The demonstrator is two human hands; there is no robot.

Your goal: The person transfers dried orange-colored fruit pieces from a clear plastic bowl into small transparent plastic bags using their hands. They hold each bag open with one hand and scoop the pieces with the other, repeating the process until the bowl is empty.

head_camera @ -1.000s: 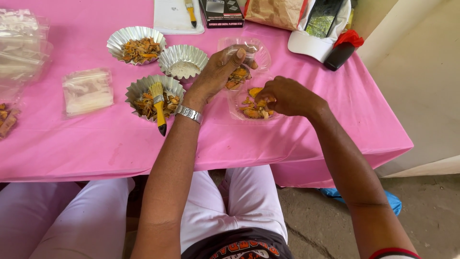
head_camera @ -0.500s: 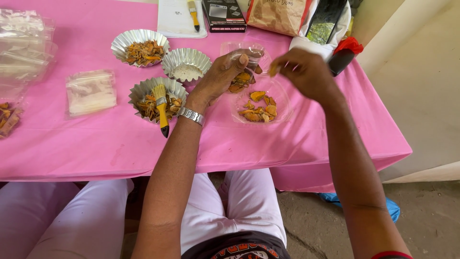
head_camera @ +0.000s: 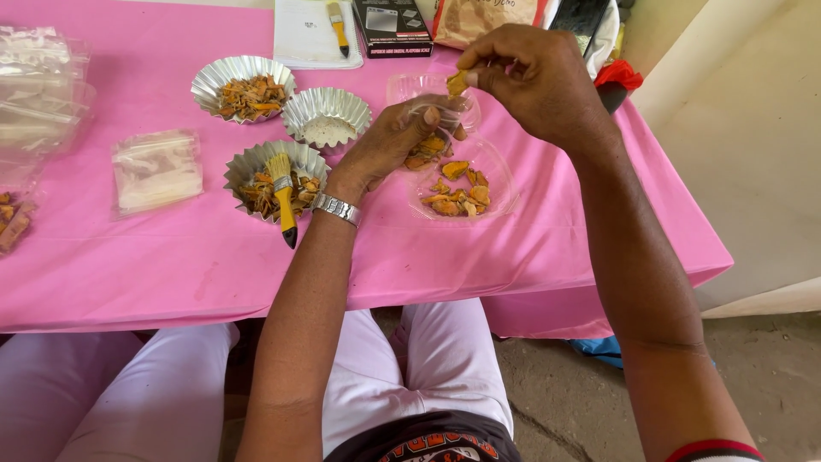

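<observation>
3 foil cups (head_camera: pixel 327 115) at left, yellow brush (head_camera: pixel 282 192) lying in the nearest. Left hand (head_camera: pixel 393 141) curled on a clear cup (head_camera: pixel 428 90), gripping its rim. Beside it, clear dish (head_camera: pixel 500 184) of orange pieces. Right hand (head_camera: pixel 539 81), down in that dish 1 second ago, now raised over the cup, thumb and fingers pinching 1 orange piece (head_camera: pixel 457 83): lifted out, not yet dropped. Underneath, pink tablecloth (head_camera: pixel 128 257); at right, concrete floor (head_camera: pixel 753 368).

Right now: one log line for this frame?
left hand: on clear tub | right hand: pinching orange chip above tub | lid: chips | table: pink
</observation>
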